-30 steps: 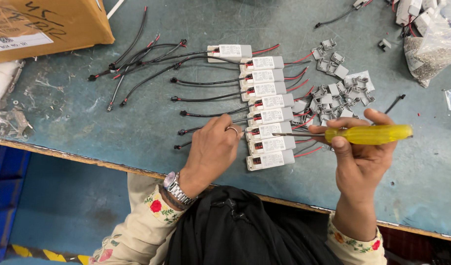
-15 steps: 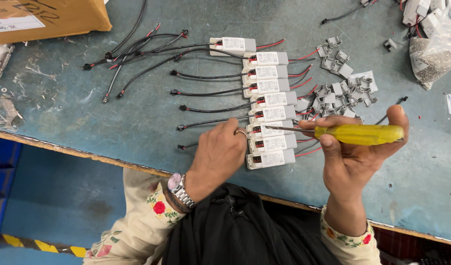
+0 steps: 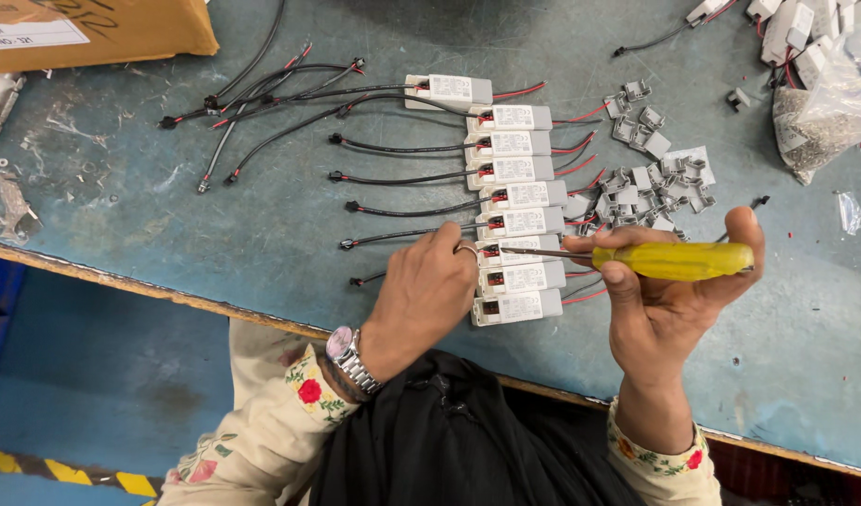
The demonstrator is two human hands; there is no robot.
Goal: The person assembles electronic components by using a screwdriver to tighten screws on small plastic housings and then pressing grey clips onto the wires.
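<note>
1. Right hand (image 3: 660, 309), fingers clamped around yellow screwdriver (image 3: 674, 261), blade tip at a white driver box (image 3: 522, 250).
2. Left hand (image 3: 421, 295), fingers curled together, pressing down just left of that box.
3. Box mid-row on the counter (image 3: 168, 225).

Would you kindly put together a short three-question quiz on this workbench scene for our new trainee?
1. True or false: the right hand holds a yellow-handled screwdriver.
2. What does the left hand rest on?
A. the cardboard box
B. the row of white modules
C. the plastic bag
3. Which wrist wears the watch?

Key:
1. True.
2. B.
3. The left.
</note>
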